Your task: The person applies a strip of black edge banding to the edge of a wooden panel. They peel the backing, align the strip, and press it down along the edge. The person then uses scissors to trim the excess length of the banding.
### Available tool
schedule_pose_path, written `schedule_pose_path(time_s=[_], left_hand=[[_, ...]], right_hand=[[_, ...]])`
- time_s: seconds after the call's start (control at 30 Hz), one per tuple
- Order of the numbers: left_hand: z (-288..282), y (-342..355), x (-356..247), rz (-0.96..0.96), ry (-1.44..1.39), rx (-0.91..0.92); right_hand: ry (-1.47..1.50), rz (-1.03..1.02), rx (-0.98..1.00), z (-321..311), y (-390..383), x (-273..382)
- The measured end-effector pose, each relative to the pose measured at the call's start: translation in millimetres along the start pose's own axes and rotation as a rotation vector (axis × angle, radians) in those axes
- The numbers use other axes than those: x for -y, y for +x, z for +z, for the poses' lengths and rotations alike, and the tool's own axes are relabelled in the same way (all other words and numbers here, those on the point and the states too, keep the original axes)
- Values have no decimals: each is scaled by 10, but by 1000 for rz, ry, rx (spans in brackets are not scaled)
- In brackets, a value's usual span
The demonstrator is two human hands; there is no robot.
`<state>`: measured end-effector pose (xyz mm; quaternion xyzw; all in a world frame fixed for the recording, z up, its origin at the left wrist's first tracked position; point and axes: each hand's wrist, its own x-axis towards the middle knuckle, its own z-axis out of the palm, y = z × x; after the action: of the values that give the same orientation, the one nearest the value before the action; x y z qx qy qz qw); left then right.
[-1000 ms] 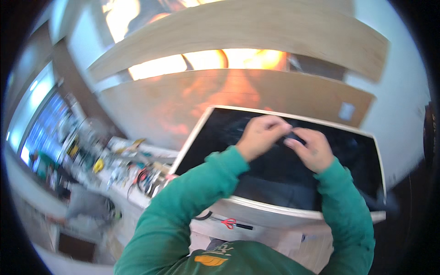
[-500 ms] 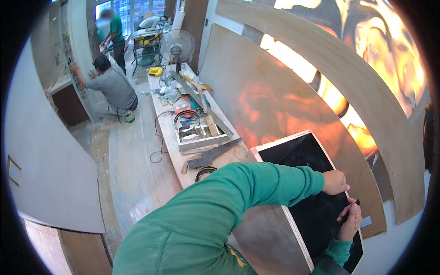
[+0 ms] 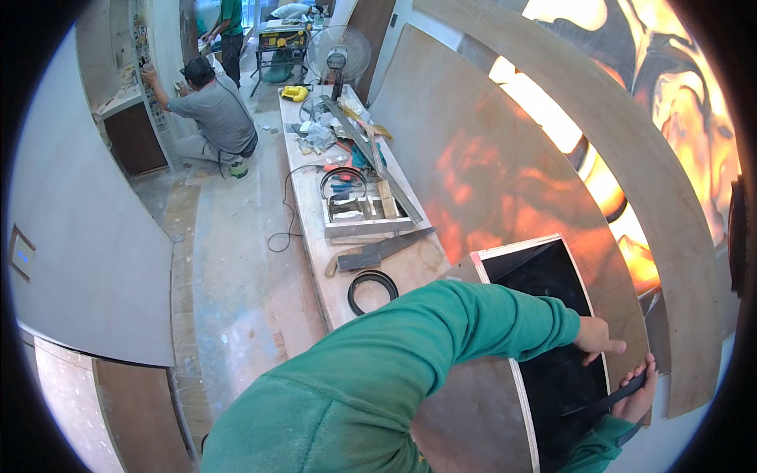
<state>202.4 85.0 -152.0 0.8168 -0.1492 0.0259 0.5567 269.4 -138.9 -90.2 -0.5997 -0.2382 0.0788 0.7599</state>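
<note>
A plywood box (image 3: 511, 386) with pale edges and a black inside lies at the lower right. My left arm, in a green sleeve, reaches across it. My left hand (image 3: 601, 339) rests at the box's right edge, holding nothing that I can see; one finger stretches out past the edge and another points down inside. Just below it, my right hand (image 3: 637, 392) is closed round a thin black strip (image 3: 603, 404), whose tapered end slants down over the black inside. The strip's exact kind is unclear.
A long workbench (image 3: 315, 268) carries a black coil (image 3: 372, 292), a handsaw (image 3: 394, 244), a tool tray (image 3: 367, 229) and a yellow power tool (image 3: 294, 94). Behind it is a fan (image 3: 339, 55). A person in grey (image 3: 217, 110) crouches by the left wall; another stands farther back. Large curved panels (image 3: 473, 150) line the right.
My left hand has loosened from a closed grip, with a finger now stretched out. My right hand has turned, showing more of the black strip. The view has shifted, exposing the whole coil.
</note>
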Motion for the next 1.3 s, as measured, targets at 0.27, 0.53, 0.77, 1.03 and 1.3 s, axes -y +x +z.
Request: schedule_pose_path(time_s=[0.27, 0.53, 0.77, 1.03, 1.3], left_hand=[[254, 260, 291, 121, -121, 427], [242, 105, -157, -56, -368, 187], [-220, 16, -102, -102, -214, 299], [-182, -177, 204, -90, -140, 160], [-153, -254, 176, -48, -248, 179]], right_hand=[[243, -102, -66, -273, 555, -23], [299, 28, 15, -1, 100, -292], [131, 37, 128, 264, 103, -714], [45, 11, 54, 281, 3, -619], [-23, 63, 252, 589, -133, -768]])
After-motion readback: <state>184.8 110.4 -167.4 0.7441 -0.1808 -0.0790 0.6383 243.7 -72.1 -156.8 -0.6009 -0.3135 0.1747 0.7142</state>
